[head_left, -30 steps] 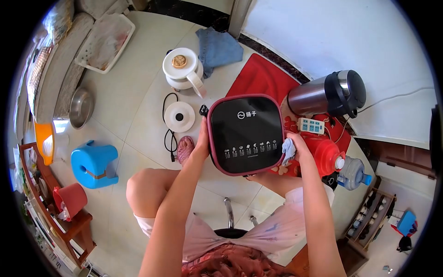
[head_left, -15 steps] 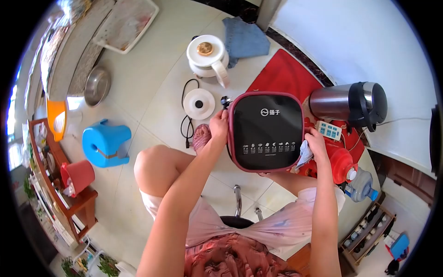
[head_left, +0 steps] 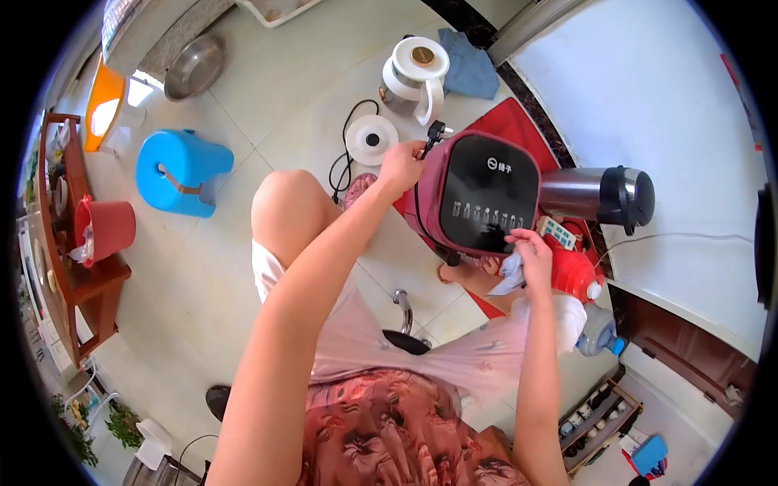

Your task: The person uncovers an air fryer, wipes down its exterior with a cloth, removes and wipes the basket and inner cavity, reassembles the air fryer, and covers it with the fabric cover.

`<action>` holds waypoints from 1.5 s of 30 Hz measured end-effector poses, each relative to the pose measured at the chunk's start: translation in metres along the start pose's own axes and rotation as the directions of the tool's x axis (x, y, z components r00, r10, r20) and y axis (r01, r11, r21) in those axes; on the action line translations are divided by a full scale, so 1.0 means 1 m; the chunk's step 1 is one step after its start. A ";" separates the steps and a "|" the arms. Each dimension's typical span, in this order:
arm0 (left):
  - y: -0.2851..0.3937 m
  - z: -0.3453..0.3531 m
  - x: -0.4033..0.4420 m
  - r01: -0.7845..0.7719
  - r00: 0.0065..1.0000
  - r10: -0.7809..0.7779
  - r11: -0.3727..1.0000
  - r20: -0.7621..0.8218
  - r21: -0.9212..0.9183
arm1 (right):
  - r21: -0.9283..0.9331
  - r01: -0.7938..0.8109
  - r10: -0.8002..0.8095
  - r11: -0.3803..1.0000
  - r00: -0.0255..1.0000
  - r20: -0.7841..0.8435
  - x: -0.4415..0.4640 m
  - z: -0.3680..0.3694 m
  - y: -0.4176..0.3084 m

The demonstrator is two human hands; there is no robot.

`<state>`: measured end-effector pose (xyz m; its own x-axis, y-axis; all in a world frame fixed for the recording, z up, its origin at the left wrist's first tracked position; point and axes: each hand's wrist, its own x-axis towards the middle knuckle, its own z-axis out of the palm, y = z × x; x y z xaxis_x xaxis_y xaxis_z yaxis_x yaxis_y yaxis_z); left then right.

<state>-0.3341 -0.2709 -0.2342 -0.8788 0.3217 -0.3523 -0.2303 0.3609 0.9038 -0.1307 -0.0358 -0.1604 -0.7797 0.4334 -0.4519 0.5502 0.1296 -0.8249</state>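
A pink-red air fryer stands between my knees, its black glossy panel with printed icons tilted towards me and its left side showing. At its upper left corner, my left hand is closed on a black power cord, with the three-pin plug sticking out past the fingers. The cord runs down the fryer's side. My right hand pinches a crumpled pale blue cloth at the panel's lower right corner. Whether those fingertips touch the panel, I cannot tell.
Beyond lie a white electric kettle, its corded base and a blue cloth. Right are a steel thermos, power strip, red jug and water bottle. A blue stool stands left.
The air fryer has turned and tilted, so its left side now shows. My left hand has come up with the plug. My right hand and the cloth have shifted onto the panel's lower corner.
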 end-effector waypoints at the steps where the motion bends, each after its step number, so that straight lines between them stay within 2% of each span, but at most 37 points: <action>1: 0.006 -0.001 -0.008 -0.069 0.998 0.068 0.994 0.011 0.083 | 0.011 -0.050 0.050 0.999 0.999 0.021 -0.010 0.010 -0.005; 4: 0.019 -0.006 -0.033 -0.321 0.945 0.328 0.932 -0.012 0.166 | 0.045 -0.147 0.141 0.988 0.984 0.108 -0.030 0.029 0.013; 6: 0.030 -0.009 -0.053 -0.367 0.930 0.355 0.903 0.095 0.224 | -0.055 -0.127 0.133 0.990 0.982 0.135 -0.045 0.041 0.022; 8: 0.030 -0.010 -0.068 -0.468 0.883 0.435 0.845 0.174 0.260 | -0.012 -0.164 0.163 0.986 0.963 0.216 -0.058 0.053 0.037; 9: 0.037 -0.014 -0.081 -0.493 0.867 0.427 0.813 0.259 0.310 | 0.015 -0.178 0.169 0.984 0.955 0.244 -0.065 0.058 0.047; 11: 0.044 -0.020 -0.101 -0.664 0.748 0.515 0.588 0.418 0.463 | 0.081 -0.198 0.167 0.977 0.941 0.295 -0.075 0.067 0.061; 13: 0.044 -0.020 -0.119 -0.771 0.625 0.536 0.314 0.567 0.554 | 0.110 -0.217 0.182 0.970 0.948 0.259 -0.090 0.074 0.054; 15: 0.040 -0.014 -0.128 -0.812 0.509 0.515 0.020 0.690 0.584 | 0.142 -0.221 0.185 0.965 0.956 0.228 -0.100 0.080 0.057; 18: 0.017 0.001 -0.134 -0.785 0.516 0.340 -0.180 0.786 0.593 | 0.150 -0.250 0.211 0.956 0.948 0.238 -0.111 0.092 0.056; 21: 0.008 0.011 -0.134 -0.775 0.490 0.173 -0.361 0.854 0.518 | 0.161 -0.289 0.245 0.944 0.937 0.247 -0.112 0.107 0.059; 24: 0.013 0.019 -0.142 -0.788 0.548 0.024 -0.322 0.836 0.525 | 0.145 -0.262 0.230 0.954 0.951 0.206 -0.110 0.121 0.056; 25: 0.017 0.022 -0.144 -0.793 0.550 -0.022 -0.328 0.835 0.514 | 0.297 -0.283 0.227 0.912 0.951 0.210 -0.105 0.129 0.061; 27: 0.036 0.021 -0.158 -0.792 0.467 -0.022 -0.456 0.884 0.407 | 0.572 -0.302 0.210 0.763 0.952 0.222 -0.094 0.148 0.077; 28: 0.048 0.021 -0.166 -0.782 0.427 -0.027 -0.513 0.904 0.354 | 0.632 -0.326 0.218 0.703 0.945 0.244 -0.090 0.150 0.083; 30: 0.065 0.022 -0.175 -0.825 0.411 -0.055 -0.448 0.910 0.345 | 0.730 -0.366 0.218 0.577 0.930 0.295 -0.082 0.155 0.090; 32: 0.082 0.023 -0.184 -0.855 0.388 -0.067 -0.398 0.919 0.332 | 0.637 -0.179 0.263 0.750 0.964 -0.039 -0.085 0.163 0.091; 33: 0.094 0.026 -0.189 -0.859 0.399 -0.118 -0.395 0.909 0.326 | 0.556 -0.106 0.263 0.825 0.941 -0.212 -0.087 0.164 0.091; 35: 0.097 0.024 -0.192 -0.899 0.367 -0.069 -0.284 0.928 0.334 | 0.225 0.110 -0.019 0.968 0.928 -0.372 -0.093 0.152 0.094; 36: 0.101 0.025 -0.194 -0.916 0.351 -0.042 -0.224 0.935 0.334 | 0.032 0.200 -0.170 0.979 0.896 -0.411 -0.096 0.145 0.093; 37: 0.111 0.025 -0.199 -0.939 0.332 -0.044 -0.108 0.942 0.326 | 0.048 0.211 -0.177 0.976 0.907 -0.383 -0.098 0.141 0.089; 40: 0.129 0.026 -0.207 -0.933 0.351 -0.071 0.054 0.934 0.355 | 0.066 0.231 -0.204 0.971 0.938 -0.279 -0.103 0.142 0.080; 42: 0.136 0.028 -0.208 -0.902 0.411 -0.086 0.106 0.908 0.418 | 0.043 0.225 -0.213 0.973 0.957 -0.195 -0.103 0.153 0.084; 45: 0.135 0.029 -0.205 -0.861 0.492 -0.043 0.128 0.870 0.493 | 0.144 0.143 -0.132 0.979 0.988 -0.078 -0.101 0.163 0.096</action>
<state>-0.1731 -0.2623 -0.0467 -0.0590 0.9039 -0.4236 0.9329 0.2009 0.2989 -0.0480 -0.2124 -0.2494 -0.8199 0.4809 -0.3108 0.3844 0.0599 -0.9212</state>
